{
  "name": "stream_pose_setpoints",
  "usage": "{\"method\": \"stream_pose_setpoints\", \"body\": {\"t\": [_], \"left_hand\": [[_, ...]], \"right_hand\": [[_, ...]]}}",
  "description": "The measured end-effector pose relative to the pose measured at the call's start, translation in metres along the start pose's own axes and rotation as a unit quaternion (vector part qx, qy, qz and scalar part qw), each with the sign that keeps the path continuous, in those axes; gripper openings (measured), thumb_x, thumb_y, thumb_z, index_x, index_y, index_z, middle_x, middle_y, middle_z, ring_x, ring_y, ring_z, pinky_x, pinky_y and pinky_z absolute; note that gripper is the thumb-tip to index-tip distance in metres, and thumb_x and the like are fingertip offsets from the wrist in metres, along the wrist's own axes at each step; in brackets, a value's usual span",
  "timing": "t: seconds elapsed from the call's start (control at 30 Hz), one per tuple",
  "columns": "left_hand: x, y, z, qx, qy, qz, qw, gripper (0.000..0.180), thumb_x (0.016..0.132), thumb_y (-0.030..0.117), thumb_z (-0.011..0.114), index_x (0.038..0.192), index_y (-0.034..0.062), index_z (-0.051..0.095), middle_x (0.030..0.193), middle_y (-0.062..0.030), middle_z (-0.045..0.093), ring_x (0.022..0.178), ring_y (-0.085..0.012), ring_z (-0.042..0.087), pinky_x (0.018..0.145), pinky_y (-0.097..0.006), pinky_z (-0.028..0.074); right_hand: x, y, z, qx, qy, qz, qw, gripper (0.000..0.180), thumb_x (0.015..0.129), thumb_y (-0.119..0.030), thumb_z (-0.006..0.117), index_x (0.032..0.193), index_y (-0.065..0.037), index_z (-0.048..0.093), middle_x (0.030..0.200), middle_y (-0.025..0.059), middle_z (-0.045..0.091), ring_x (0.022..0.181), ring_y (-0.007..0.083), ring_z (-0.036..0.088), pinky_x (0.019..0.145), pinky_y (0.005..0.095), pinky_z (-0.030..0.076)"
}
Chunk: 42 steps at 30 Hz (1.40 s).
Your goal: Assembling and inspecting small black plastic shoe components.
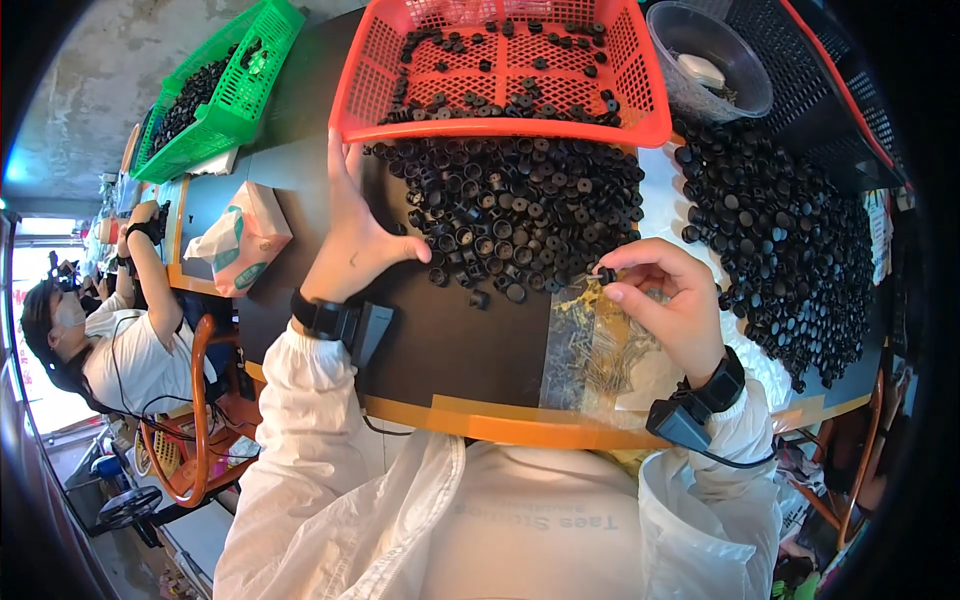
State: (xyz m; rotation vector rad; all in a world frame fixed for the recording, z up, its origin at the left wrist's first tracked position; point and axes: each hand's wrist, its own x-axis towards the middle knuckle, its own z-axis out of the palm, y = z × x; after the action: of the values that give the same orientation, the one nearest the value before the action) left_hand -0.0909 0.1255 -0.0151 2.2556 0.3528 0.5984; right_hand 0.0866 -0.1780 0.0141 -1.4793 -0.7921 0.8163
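Note:
My right hand [672,300] pinches a small round black plastic part [606,276] between thumb and fingertips, over the near right edge of a heap of similar black parts [510,215]. My left hand [355,250] is at the left side of that heap, thumb spread toward it. Its fingers stretch up to the near left corner of a red plastic basket [500,129]; they hold no loose part that I can see. Several black parts lie scattered in the basket. Thin metal pins [605,365] lie on clear plastic below my right hand.
A second heap of black caps [785,260] covers the table's right side. Behind it stand a clear tub [760,95] and a dark crate [800,60]. At left are a tissue pack [255,240] and a green basket [245,95] of black parts. A co-worker [130,340] sits further left.

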Motion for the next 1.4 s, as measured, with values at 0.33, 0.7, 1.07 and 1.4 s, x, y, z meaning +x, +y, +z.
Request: {"method": "stream_pose_setpoints", "body": {"t": [0.33,0.7,1.07,1.4], "left_hand": [[-0.006,0.019,0.029,-0.079,0.037,-0.022,0.996,0.153,0.059,0.066,0.084,0.151,0.0023,-0.021,0.159,-0.0257,0.001,0.149,-0.0385,0.015,0.119,-0.048,0.016],[0.005,0.098,0.077,0.072,0.232,-0.105,0.964,0.084,0.094,0.036,0.065,0.153,0.0039,0.015,0.154,-0.0249,0.019,0.145,-0.0341,0.021,0.117,-0.047,0.017],[-0.024,0.102,0.056,0.235,-0.02,0.157,0.959,0.031,0.059,0.023,0.087,0.087,0.0209,0.074,0.105,0.0016,0.058,0.106,-0.0272,0.05,0.094,-0.043,0.041],[-0.015,0.106,0.058,0.205,-0.043,0.18,0.961,0.029,0.064,0.017,0.083,0.092,0.0159,0.075,0.103,0.0014,0.065,0.099,-0.0263,0.058,0.086,-0.039,0.047]], "right_hand": [[0.001,0.002,-0.003,-0.004,0.009,-0.009,1.0,0.023,0.084,0.0,0.072,0.106,-0.002,0.068,0.104,0.0041,0.07,0.085,0.0083,0.065,0.074,0.0219,0.051],[0.0,0.001,-0.002,-0.005,0.008,-0.005,1.0,0.023,0.084,0.0,0.072,0.107,-0.002,0.068,0.104,0.0037,0.069,0.086,0.008,0.065,0.074,0.0218,0.051],[0.0,0.0,-0.002,-0.009,0.011,-0.007,1.0,0.023,0.085,-0.002,0.072,0.108,-0.003,0.068,0.105,0.0033,0.069,0.086,0.0078,0.065,0.074,0.0217,0.051],[0.0,-0.001,-0.001,-0.016,0.011,-0.008,1.0,0.023,0.085,-0.002,0.072,0.107,-0.002,0.069,0.103,0.0035,0.07,0.085,0.0076,0.065,0.073,0.0215,0.051]]}}
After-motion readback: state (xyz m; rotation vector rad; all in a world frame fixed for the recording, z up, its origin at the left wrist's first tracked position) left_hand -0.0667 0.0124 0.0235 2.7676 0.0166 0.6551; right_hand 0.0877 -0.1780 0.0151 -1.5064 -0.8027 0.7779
